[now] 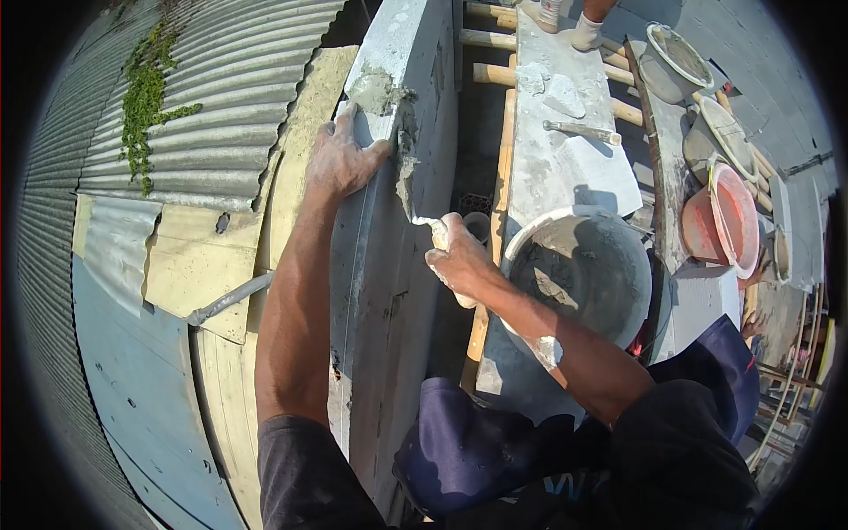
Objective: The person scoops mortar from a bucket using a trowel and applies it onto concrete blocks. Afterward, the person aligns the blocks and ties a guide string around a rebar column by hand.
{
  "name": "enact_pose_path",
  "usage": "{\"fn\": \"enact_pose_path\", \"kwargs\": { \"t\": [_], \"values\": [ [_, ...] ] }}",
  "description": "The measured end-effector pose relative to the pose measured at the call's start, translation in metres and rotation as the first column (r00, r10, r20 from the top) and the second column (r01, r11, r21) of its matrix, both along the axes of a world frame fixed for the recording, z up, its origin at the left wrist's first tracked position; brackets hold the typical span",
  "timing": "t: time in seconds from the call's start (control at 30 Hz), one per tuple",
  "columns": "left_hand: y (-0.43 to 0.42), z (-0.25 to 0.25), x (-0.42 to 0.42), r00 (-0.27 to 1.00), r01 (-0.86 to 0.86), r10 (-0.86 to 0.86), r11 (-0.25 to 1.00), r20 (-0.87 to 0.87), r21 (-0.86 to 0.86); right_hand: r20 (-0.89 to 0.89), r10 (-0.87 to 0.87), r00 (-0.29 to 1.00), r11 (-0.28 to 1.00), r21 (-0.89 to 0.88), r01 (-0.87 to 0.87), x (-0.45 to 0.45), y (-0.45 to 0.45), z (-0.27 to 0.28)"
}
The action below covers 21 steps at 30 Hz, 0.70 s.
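Note:
My left hand [346, 157] lies with fingers and thumb apart on the top of a narrow, pale block wall [358, 238]. Just beyond its fingertips, wet grey mortar [375, 92] covers part of the wall top. In my right hand [461, 261] is the handle of a trowel [405, 181], my fingers wrapped round it. The mortar-coated blade stands against the wall's right upper edge, right of my left hand. A large bucket of mortar [579, 274] sits beside my right forearm, its rim crusted grey.
Corrugated roofing [212, 97] and flat sheets [194, 283] lie left of the wall. On the right, a plank platform [552, 177] on bamboo poles holds a hammer-like tool [583, 132]. Several buckets, including a red one [720, 216], stand farther right. Another person's feet [565, 22] are ahead.

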<state>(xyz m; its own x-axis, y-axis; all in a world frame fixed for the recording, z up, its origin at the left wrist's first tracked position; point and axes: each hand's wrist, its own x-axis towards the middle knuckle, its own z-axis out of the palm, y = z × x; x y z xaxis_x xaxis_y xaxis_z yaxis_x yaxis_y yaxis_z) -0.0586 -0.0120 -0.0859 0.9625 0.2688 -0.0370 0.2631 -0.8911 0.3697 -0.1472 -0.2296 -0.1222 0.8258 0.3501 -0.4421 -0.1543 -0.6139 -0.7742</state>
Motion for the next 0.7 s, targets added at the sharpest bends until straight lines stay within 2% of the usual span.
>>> {"fn": "enact_pose_path", "kwargs": {
  "t": [0.1,0.17,0.27,0.37,0.5,0.7],
  "values": [
    [0.001,-0.001,0.000,1.000,0.001,-0.002,1.000,0.005,0.022,-0.147,-0.161,0.976,0.980,0.096,0.176,-0.007,0.005,-0.016],
    [0.000,-0.002,-0.003,1.000,-0.007,0.007,1.000,-0.002,0.024,-0.023,-0.195,0.980,0.976,0.097,0.197,0.007,0.008,-0.029],
    [-0.002,0.001,-0.005,1.000,-0.017,0.017,1.000,-0.011,0.016,0.087,-0.171,0.981,0.984,-0.037,0.175,0.033,0.017,-0.008],
    [-0.004,0.001,-0.005,1.000,-0.023,0.023,0.999,-0.005,0.034,0.301,-0.100,0.948,0.985,-0.102,0.136,0.046,0.033,-0.033],
    [-0.005,0.005,-0.004,0.999,-0.030,0.031,0.998,-0.021,0.051,0.217,-0.064,0.974,0.985,-0.144,0.097,0.051,0.041,-0.041],
    [-0.004,0.000,-0.002,0.999,-0.029,0.028,0.997,0.022,0.066,-0.024,0.004,1.000,0.990,-0.137,-0.008,0.071,0.036,-0.042]
  ]
}}
